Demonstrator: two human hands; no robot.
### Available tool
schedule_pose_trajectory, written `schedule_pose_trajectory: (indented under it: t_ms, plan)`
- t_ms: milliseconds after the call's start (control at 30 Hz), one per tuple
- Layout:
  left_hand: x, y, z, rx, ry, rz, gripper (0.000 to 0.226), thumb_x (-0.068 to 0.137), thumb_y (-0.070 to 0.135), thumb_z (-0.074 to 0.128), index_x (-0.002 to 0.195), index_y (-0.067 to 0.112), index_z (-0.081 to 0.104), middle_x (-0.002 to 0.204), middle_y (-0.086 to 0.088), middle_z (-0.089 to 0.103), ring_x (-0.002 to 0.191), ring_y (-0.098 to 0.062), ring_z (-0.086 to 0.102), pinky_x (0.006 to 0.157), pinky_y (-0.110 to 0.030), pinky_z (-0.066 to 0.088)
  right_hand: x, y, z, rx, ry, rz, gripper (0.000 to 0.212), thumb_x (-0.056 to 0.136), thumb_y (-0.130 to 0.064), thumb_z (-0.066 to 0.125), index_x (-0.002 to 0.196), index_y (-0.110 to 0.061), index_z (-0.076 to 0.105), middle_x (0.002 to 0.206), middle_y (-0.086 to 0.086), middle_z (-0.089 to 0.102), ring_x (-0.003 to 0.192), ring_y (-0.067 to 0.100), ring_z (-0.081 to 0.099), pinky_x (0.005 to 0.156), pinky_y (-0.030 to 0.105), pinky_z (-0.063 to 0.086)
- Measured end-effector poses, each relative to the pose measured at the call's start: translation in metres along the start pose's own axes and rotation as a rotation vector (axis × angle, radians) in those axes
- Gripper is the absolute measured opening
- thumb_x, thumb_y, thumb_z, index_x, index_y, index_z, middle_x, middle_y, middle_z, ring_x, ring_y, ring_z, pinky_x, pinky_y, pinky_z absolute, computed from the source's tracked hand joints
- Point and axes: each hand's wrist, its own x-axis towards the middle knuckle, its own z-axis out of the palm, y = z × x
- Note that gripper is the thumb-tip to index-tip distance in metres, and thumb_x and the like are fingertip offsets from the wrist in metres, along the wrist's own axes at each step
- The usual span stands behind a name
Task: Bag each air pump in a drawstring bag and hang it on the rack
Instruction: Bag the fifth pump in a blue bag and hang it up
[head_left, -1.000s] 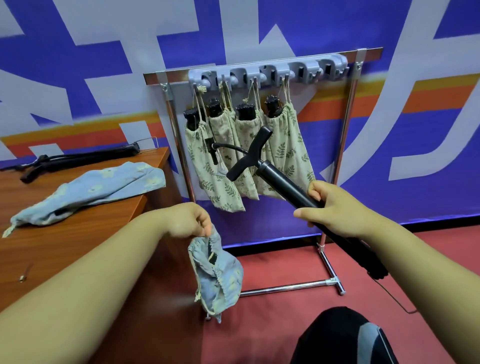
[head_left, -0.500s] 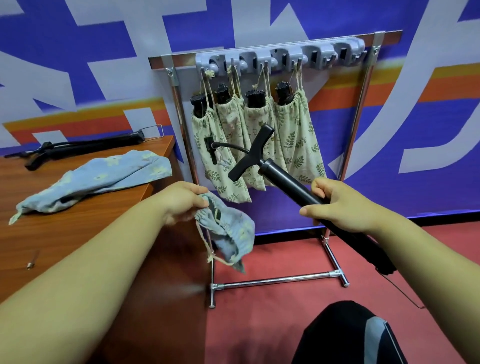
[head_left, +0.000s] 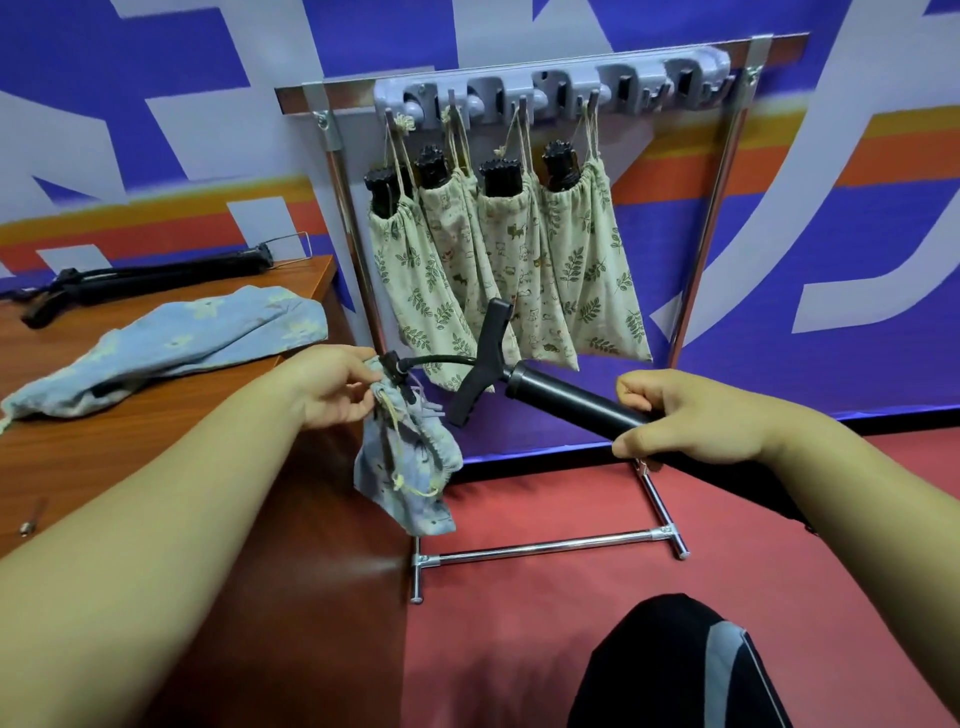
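My right hand (head_left: 691, 421) grips the barrel of a black air pump (head_left: 566, 397), held level with its T-handle pointing left. My left hand (head_left: 332, 387) pinches the mouth of a small blue drawstring bag (head_left: 410, 462) that hangs below it. The pump's thin hose curves left and its nozzle tip touches the bag's mouth by my fingers. Behind stands the chrome rack (head_left: 701, 244) with a grey hook strip (head_left: 561, 85). Several cream leaf-print bags (head_left: 587, 280), each with a black pump end poking out, hang from its left hooks.
A wooden table (head_left: 156, 431) stands on the left with another blue bag (head_left: 171, 343) and a black pump (head_left: 140, 280) lying on it. The hooks at the strip's right end are bare. A dark knee (head_left: 675, 670) shows below, over red floor.
My left hand has raised the blue bag toward the pump's hose end. The pump has tilted flatter and its handle has dropped lower in front of the hanging bags.
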Motion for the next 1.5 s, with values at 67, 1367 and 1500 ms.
schedule_pose_trajectory:
  t_ms: [67, 1367, 1500]
  plan:
    - [-0.003, 0.001, 0.000, -0.001, -0.028, 0.004, 0.037, 0.095, -0.013, 0.041, 0.101, 0.015, 0.064, 0.084, -0.008, 0.058, 0.073, -0.011, 0.049, 0.049, -0.016, 0.048, 0.000, 0.000, 0.001, -0.015, -0.007, 0.006, 0.052, 0.080, -0.016, 0.082, 0.075, -0.017, 0.030, 0.065, -0.002, 0.040, 0.056, 0.015, 0.055, 0.058, 0.030, 0.041]
    - [-0.010, -0.011, 0.011, 0.407, -0.361, 0.035, 0.069, 0.086, -0.014, 0.057, 0.145, 0.021, 0.051, 0.110, -0.012, 0.067, 0.081, -0.016, 0.060, 0.056, -0.021, 0.047, 0.013, -0.031, 0.017, -0.421, -0.099, 0.025, 0.051, 0.077, -0.035, 0.082, 0.074, -0.019, 0.033, 0.062, -0.010, 0.039, 0.051, 0.007, 0.046, 0.051, 0.023, 0.033]
    - [-0.020, -0.012, 0.018, 0.379, -0.551, 0.062, 0.071, 0.078, -0.009, 0.060, 0.143, 0.018, 0.054, 0.113, -0.014, 0.066, 0.073, -0.014, 0.066, 0.052, -0.020, 0.047, 0.024, -0.039, 0.027, -0.501, -0.026, 0.061, 0.046, 0.079, -0.040, 0.079, 0.077, -0.018, 0.038, 0.070, -0.002, 0.050, 0.056, 0.015, 0.051, 0.058, 0.033, 0.039]
